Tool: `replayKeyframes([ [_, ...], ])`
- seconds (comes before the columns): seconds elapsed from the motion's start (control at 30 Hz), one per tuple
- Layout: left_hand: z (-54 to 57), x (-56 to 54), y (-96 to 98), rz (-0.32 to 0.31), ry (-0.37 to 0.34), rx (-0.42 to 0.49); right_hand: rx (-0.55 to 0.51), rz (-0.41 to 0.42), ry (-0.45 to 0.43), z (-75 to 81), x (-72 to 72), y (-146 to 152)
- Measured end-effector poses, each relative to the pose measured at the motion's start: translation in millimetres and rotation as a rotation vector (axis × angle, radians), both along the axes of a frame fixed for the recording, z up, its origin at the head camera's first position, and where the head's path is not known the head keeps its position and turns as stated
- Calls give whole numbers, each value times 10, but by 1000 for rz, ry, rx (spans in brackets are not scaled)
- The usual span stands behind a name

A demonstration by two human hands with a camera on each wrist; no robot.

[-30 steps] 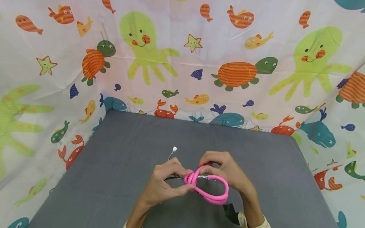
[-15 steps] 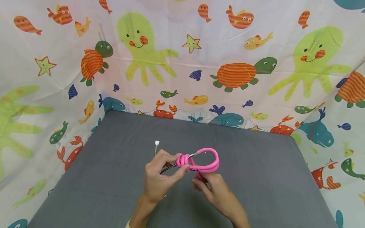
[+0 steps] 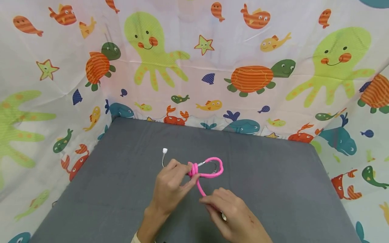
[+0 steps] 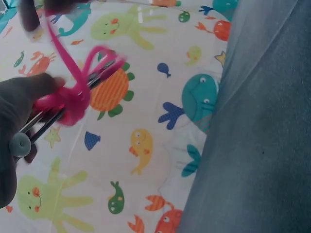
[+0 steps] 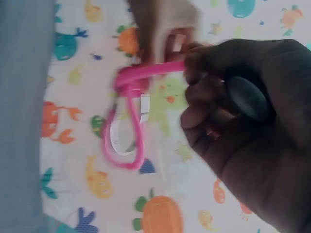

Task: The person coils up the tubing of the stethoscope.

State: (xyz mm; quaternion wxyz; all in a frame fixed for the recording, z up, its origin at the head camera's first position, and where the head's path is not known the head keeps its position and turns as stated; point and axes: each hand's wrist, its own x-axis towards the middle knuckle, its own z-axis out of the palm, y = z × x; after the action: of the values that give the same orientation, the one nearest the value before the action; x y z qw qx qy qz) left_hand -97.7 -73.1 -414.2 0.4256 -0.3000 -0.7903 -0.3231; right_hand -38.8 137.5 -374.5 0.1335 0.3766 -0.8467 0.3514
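A stethoscope with pink tubing (image 3: 217,172) is held between both hands above the table. My left hand (image 3: 170,184) pinches the spot where the tubing wraps in coils round the metal ear tubes (image 4: 46,124). One white ear tip (image 3: 165,151) sticks out beyond the left fingers. A loop of tubing points right from the coils, with metal showing inside it. My right hand (image 3: 232,212) pinches the tubing's free length, which runs taut from the coils. In the right wrist view, the round chest piece (image 5: 248,98) sits against the right palm, partly covered by the fingers.
A grey cloth-covered table (image 3: 136,141) lies under the hands. Behind it and at both sides hangs a white curtain (image 3: 188,44) printed with sea animals.
My right hand has gone from the loop's far side to below it, drawing the tubing down and to the right. The pink loop has become smaller. The left hand keeps its pinch on the coils.
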Motion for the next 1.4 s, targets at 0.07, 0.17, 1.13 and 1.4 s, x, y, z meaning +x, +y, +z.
replayKeyframes([
  [0.07,4,10,-15,-65,-37,-37,-128,27,23,77,-68,28],
  [0.17,22,36,-28,-211,-103,-35,-288,-7,17,130,-202,68],
  [1.13,78,98,-94,-279,-221,-89,-236,12,-189,43,-353,167],
  [1.4,103,104,-103,-450,-246,-33,-331,11,-197,-33,-552,343],
])
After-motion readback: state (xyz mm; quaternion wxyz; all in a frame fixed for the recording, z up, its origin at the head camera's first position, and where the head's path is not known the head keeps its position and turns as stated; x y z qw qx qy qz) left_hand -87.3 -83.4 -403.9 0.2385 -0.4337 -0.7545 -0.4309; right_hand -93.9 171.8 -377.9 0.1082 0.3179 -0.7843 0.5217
